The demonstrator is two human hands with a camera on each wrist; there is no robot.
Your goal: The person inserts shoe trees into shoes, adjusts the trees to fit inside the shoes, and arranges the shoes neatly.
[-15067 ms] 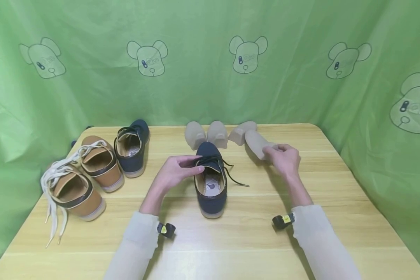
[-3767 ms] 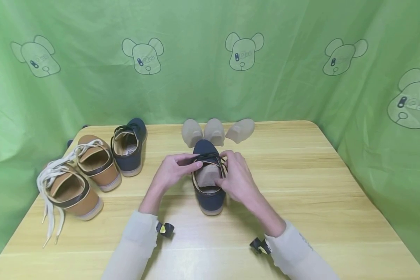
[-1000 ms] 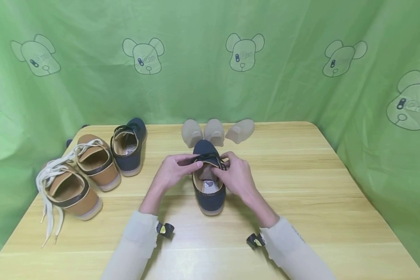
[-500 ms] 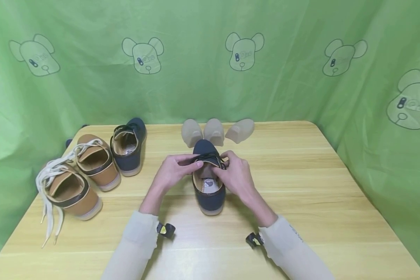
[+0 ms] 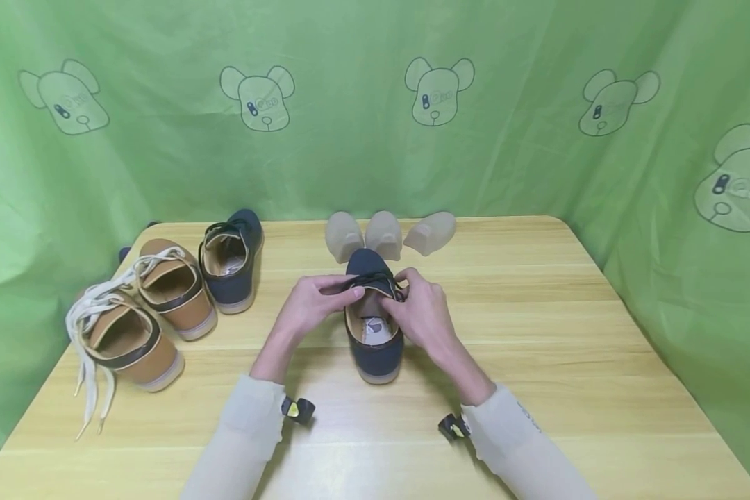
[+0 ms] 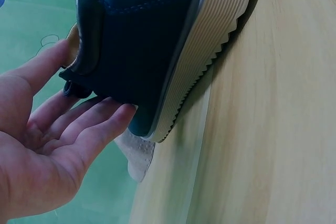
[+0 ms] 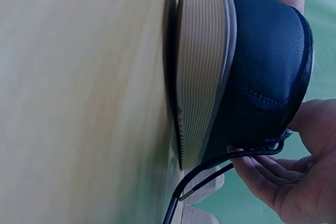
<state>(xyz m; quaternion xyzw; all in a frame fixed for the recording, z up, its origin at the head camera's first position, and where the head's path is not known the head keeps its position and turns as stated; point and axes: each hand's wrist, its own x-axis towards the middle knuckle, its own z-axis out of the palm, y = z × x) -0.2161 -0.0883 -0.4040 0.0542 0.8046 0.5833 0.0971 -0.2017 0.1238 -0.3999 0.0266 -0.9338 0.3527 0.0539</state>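
A dark navy lace-up shoe [image 5: 375,357] stands in the middle of the table, toe away from me. My left hand [image 5: 309,303] grips its left side, thumb at the collar and fingers along the outside, as the left wrist view shows. On the other side my right hand [image 5: 421,310] holds the shoe, thumb tip inside the opening and fingers against the outer wall. A grey-brown toe-shaped shoe insert [image 5: 369,304] shows partly inside, its front hidden under the laced upper. The white printed insole [image 5: 376,331] is visible behind it. Black laces [image 7: 226,157] trail beside the right fingers.
Beyond the toe lie three more grey shoe inserts [image 5: 384,232] in a row at the table's back edge. Two tan shoes [image 5: 176,292] with long white laces and another navy shoe [image 5: 230,267] stand at left. A green curtain [image 5: 350,167] hangs behind the wooden table [image 5: 537,333].
Earlier, my right hand took the fourth insert from the right of the row. It then showed in the shoe's opening and has since gone deeper toward the toe. Both hands barely moved this last second.
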